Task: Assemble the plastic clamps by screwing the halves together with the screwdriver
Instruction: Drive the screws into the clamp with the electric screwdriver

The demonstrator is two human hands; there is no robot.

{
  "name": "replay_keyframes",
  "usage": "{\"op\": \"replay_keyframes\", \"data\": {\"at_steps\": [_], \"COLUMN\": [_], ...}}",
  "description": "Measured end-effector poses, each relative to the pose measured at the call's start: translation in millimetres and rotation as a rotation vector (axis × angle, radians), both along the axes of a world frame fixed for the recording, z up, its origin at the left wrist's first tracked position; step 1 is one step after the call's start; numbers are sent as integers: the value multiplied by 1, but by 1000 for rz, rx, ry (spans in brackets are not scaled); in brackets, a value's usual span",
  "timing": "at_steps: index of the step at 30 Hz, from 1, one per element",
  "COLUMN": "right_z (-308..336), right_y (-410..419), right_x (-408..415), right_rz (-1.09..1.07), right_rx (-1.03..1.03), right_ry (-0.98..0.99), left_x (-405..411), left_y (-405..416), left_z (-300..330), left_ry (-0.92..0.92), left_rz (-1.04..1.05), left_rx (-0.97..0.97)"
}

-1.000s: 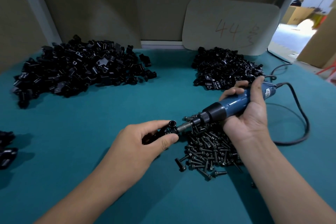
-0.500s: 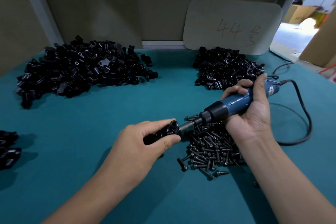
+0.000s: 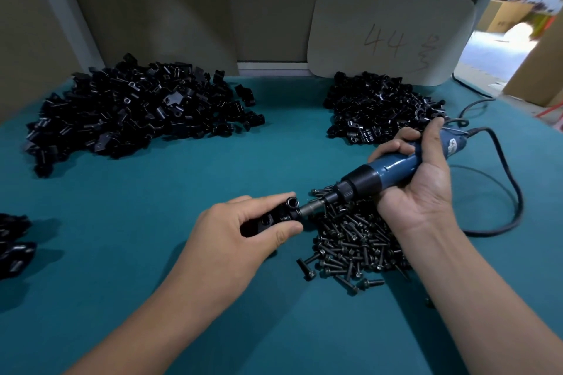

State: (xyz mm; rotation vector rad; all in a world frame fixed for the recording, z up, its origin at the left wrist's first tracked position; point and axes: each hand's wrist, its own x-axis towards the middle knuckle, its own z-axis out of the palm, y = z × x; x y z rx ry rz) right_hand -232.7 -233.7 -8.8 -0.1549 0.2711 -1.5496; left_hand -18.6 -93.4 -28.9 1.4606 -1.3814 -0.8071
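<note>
Black clamp (image 3: 275, 218) sits in the left hand (image 3: 243, 237) grip, pinched btwn thumb & fingers just above the teal tabletop (image 3: 152, 192), right next to the screw pile (image 3: 353, 240). Right hand (image 3: 417, 189) grip is clenched round the blue screwdriver (image 3: 387, 170), whose bit tip touches the clamp's right end. Piles of black clamp parts (image 3: 137, 113) lie well apart at the back, w/ a cord (image 3: 511, 192) trailing to the right.
</note>
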Motion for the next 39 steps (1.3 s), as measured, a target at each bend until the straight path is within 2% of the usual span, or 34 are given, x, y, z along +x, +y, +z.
{"op": "replay_keyframes", "data": {"at_steps": [3, 8, 22, 30, 39], "right_z": [2, 2, 2, 4, 7], "right_y": [0, 2, 3, 4, 6], "right_x": [1, 2, 3, 3, 0], "right_rz": [-8, -26, 8, 4, 26], "right_rx": [-3, -13, -17, -57, -90], "right_ry": [-9, 11, -5, -38, -36], "left_x": [-1, 2, -3, -3, -14], "left_y": [0, -3, -2, -5, -2], "left_z": [3, 4, 1, 1, -5], "left_ry": [83, 105, -23, 122, -37], "left_rz": [-13, 26, 77, 44, 43], "left_rx": [25, 61, 53, 75, 84]}}
